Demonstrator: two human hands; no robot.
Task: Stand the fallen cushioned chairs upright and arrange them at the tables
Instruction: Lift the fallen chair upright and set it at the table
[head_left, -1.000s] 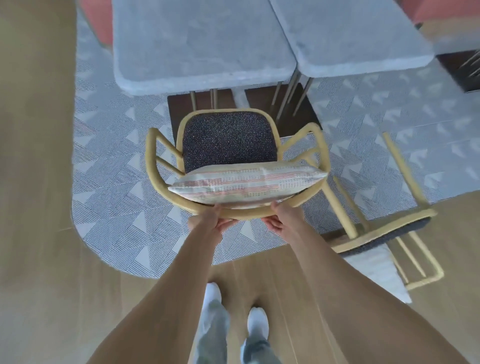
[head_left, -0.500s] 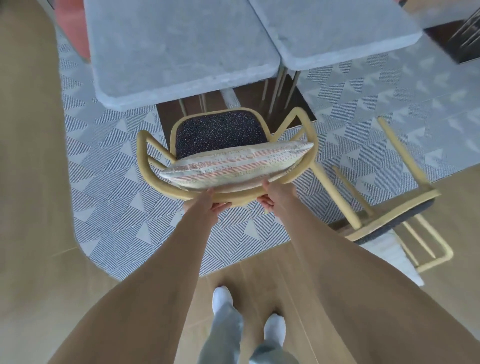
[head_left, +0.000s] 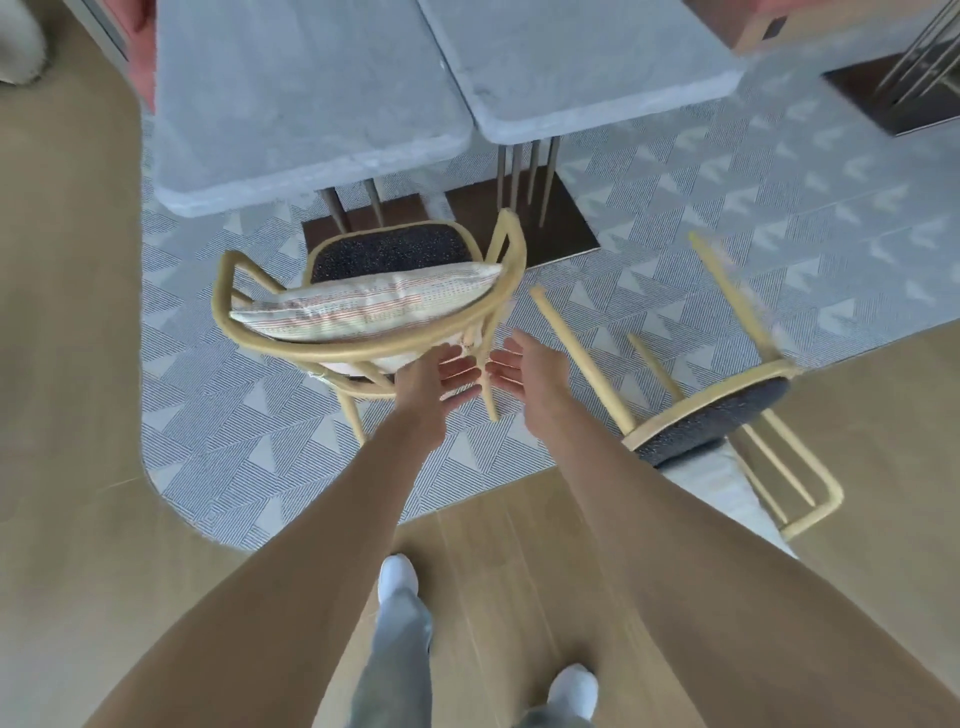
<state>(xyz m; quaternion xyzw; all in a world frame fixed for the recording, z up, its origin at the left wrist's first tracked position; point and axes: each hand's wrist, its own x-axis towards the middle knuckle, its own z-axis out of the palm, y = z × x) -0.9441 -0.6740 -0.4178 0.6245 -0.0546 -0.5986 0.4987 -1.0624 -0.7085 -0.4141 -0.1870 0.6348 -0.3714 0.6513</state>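
Both hands hang free just behind the upright yellow wooden armchair (head_left: 363, 291): the left hand (head_left: 436, 376) with fingers straight and loosely spread near its curved back rail, the right hand (head_left: 524, 364) open-palmed, fingers relaxed, gripping nothing. The chair stands on the patterned grey rug (head_left: 727, 218), its dark speckled seat facing the left grey stone worktop (head_left: 291, 98), a striped cushion (head_left: 374, 301) propped against the backrest. To the right, a second yellow chair (head_left: 717, 415) lies on its side, legs pointing toward the tables.
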